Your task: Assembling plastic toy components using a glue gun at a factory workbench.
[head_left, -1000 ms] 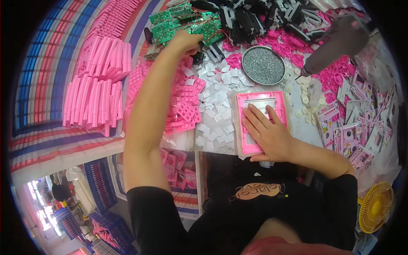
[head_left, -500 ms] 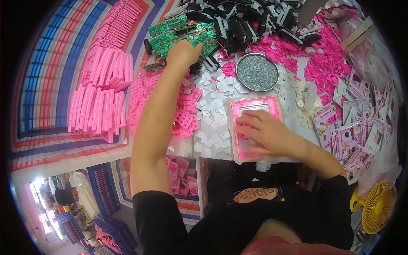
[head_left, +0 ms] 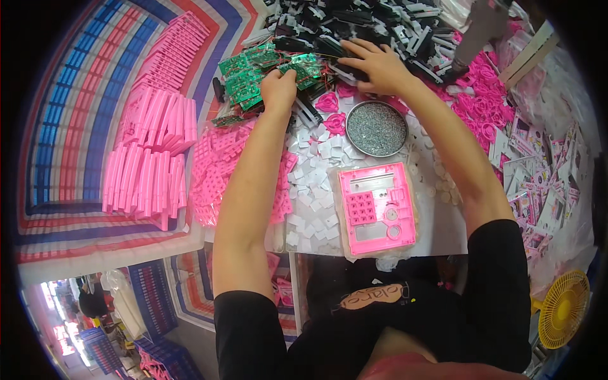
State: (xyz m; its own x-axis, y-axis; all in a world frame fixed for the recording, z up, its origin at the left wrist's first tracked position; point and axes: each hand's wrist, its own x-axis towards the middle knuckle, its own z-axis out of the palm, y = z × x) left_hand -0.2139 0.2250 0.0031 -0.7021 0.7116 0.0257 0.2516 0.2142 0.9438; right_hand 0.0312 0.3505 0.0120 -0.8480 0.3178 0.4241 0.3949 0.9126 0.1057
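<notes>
Green wired circuit boards [head_left: 244,82] sit in a heap left of and beyond the round metal dish [head_left: 377,156], which is full of small silver bits. Left hand [head_left: 278,92] is on the heap, fingers curled, thumb near index; can't tell if a board is gripped. Right hand [head_left: 380,68] is just beyond the dish, fingers spread, thumb well apart, nothing clearly held, over the near edge of a heap of black and pale-grey plastic parts [head_left: 342,28].

Step in hand reads as sorting out a board at the heap. Next move calls for a firm hold on one board and its thin wires kept free; snagging looks like the main risk.

Pink rectangular plastic casing [head_left: 383,212] lies flat on the near side of the dish, inner side up, pink square-key keypad [head_left: 361,209] in it, neither hand on it.

Surface: small white squares [head_left: 316,196] left of the dish, pink keypad sheets [head_left: 221,164] farther left, stacked pink casings [head_left: 145,183] beyond those. Right of the dish: cream discs [head_left: 443,183], magenta plastic loops [head_left: 472,101], printed cards [head_left: 532,190].

Room: blue-red-white striped sheet [head_left: 82,126] far left of the dish; yellow round fan [head_left: 560,310] low right of it.
</notes>
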